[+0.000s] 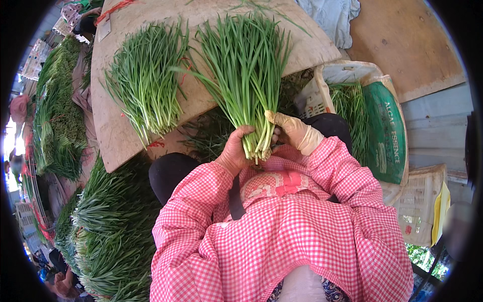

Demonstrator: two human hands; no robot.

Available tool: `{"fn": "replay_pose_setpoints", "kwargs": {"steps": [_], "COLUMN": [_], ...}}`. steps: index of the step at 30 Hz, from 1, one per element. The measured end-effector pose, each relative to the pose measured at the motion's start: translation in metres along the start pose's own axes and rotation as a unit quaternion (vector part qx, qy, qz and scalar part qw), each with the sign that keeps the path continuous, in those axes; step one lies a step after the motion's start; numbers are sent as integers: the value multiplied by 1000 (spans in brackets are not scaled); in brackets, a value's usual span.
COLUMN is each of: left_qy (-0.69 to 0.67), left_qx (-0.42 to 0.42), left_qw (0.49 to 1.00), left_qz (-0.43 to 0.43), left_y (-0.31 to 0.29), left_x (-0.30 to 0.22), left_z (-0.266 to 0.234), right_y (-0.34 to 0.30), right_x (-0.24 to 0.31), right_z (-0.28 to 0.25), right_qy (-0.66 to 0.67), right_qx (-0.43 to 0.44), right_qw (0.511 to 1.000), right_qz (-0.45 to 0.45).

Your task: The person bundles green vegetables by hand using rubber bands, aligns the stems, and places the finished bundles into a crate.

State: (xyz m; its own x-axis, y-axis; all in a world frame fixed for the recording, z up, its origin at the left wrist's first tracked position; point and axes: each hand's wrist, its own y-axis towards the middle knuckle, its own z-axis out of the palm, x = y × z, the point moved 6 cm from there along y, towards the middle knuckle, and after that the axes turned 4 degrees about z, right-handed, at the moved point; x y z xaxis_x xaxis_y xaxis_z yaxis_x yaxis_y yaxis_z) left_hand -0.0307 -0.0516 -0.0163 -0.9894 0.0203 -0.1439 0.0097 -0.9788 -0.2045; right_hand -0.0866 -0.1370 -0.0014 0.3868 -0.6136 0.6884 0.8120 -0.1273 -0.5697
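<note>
A bunch of garlic chives [246, 60] is held in front of my chest, its green leaves spread over the board's edge and its pale stem ends toward me. My bare left hand [235, 150] is closed round the stems from the left, thumb on top. From the right, my right hand [294, 132], in a cream glove, grips stems near the same cut ends, with thumb and forefinger pinching at the side of the bunch. A second bunch of chives [148, 80] lies on the wooden board [118, 141] to the left, leaves pointing away.
Red ties [185, 65] lie by the second bunch. At lower left is a large heap of chives [113, 236], and another pile [60, 110] lies farther left. A white crate [322, 93] with loose greens and a green sack [385, 131] stands right, above another crate [417, 201].
</note>
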Motion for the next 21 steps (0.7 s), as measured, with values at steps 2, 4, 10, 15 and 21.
{"fn": "replay_pose_setpoints", "kwargs": {"steps": [2, 4, 10, 15, 21], "left_qy": [66, 65, 260, 365, 268], "left_qx": [-11, -84, -127, -83, -89], "left_qw": [998, 994, 957, 927, 958], "left_qz": [4, -17, -6, 37, -58], "left_y": [2, 0, 0, -1, -1], "left_x": [-3, 2, -2, -7, 10], "left_z": [-13, -24, -17, -4, -16], "right_y": [7, 6, 30, 41, 68], "right_x": [4, 3, 24, 89, 136], "right_z": [11, 12, -12, -37, -124], "right_qy": [-7, 4, 74, -129, -151], "right_qx": [72, 60, -92, -227, -277], "right_qw": [997, 998, 985, 932, 941], "right_qz": [-15, 10, -127, -250, -120]}}
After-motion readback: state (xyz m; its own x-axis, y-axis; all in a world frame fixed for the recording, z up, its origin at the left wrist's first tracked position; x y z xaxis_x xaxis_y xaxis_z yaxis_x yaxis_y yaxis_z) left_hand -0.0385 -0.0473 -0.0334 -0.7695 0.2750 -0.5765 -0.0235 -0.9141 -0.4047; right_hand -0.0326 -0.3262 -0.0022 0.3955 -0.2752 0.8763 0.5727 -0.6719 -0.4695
